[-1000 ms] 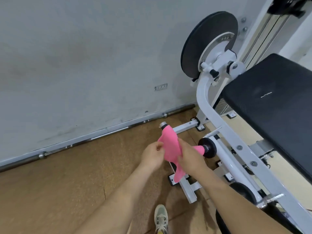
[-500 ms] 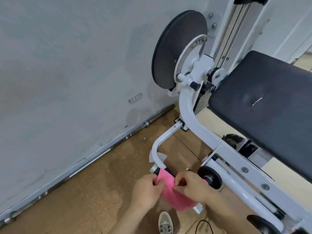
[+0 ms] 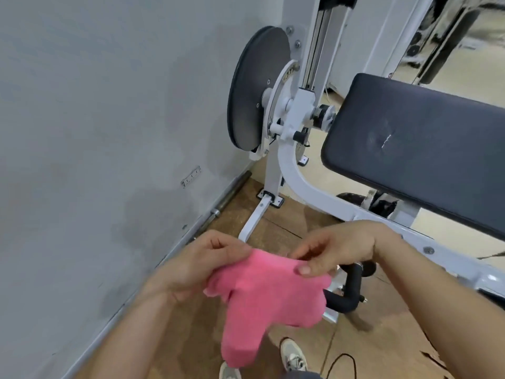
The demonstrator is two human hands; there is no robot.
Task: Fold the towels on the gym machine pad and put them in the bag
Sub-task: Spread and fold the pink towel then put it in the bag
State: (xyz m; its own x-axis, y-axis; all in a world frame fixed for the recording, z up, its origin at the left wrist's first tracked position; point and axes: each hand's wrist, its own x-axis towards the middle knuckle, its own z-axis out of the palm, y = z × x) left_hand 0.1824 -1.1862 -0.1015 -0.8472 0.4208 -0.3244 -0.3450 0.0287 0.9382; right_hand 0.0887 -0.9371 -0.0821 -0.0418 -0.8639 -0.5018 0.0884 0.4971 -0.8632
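The pink towel (image 3: 269,299) is up in the air in front of the person, held by both hands, not yet on the black pad (image 3: 426,149) of the gym machine. The left hand (image 3: 196,265) pinches the towel's upper left edge between thumb and fingers; the right hand (image 3: 332,251) pinches the upper right edge, thumb on the near face. Between the two grips the cloth sags, and the rest hangs down bunched and twisted toward the wooden floor (image 3: 276,222), above the person's shoes (image 3: 292,356). No bag shows in this view.

The step in hand looks like opening the towel out so it can be laid on the pad for folding. To do it well, each hand should work along the top edge until it holds a true corner, then the hands should draw apart until that edge is straight and the twist drops out. A light shake would help the lower part fall flat. Soft cloth like this will cling to itself, so pulling hard is likely to tighten the bunch, not free it.

The pad lies up and to the right, past the white frame (image 3: 300,184) of the machine. The towel should be carried over the frame without letting the hanging end catch on it, then set down with its top edge along the pad's far edge and smoothed toward the near edge before the first fold.
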